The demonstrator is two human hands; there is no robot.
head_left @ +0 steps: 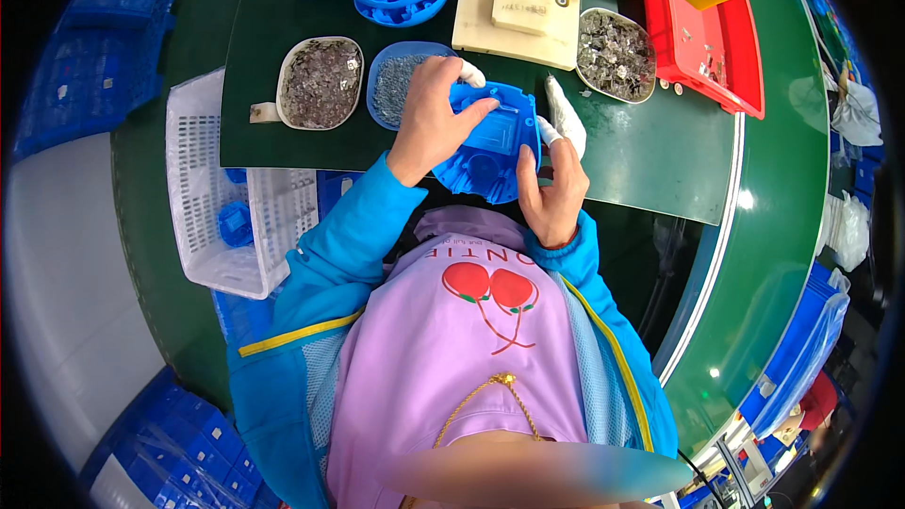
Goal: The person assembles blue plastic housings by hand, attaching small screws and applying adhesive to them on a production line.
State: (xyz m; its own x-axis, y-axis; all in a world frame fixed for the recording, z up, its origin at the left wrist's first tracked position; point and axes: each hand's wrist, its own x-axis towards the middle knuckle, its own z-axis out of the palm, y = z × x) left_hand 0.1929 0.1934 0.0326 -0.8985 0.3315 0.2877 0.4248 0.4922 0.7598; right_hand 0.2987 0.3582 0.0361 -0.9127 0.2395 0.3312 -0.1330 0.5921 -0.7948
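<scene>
The blue moulded plastic housing (493, 146) was held at the near edge of the dark green mat (641, 160), partly overhanging it toward the person's body. The left hand (429, 118) lay over the housing's upper left portion, its fingers spread and curled down onto the top face, the forefinger pressing near the central recess. The right hand (554, 184) supported the housing from its right rim, the thumb set against the face and the white-capped fingertips (566, 113) extended beyond the far edge of the part; these fingers were loosely parted, not clamped. Whether a small component was pinched beneath the left fingertips could not be told, as the hand covered that spot. In my judgement, the step would be done well by keeping the housing level and braced against the mat edge with the right hand while the left pressed squarely into the recess, avoiding tilt that could skew seating. Just beyond the housing, toward the far edge of the mat, stood a blue dish of small grey parts (396, 85), with a grey oval tray (320, 82) left of it and a cream-coloured fixture block (518, 14) behind.
</scene>
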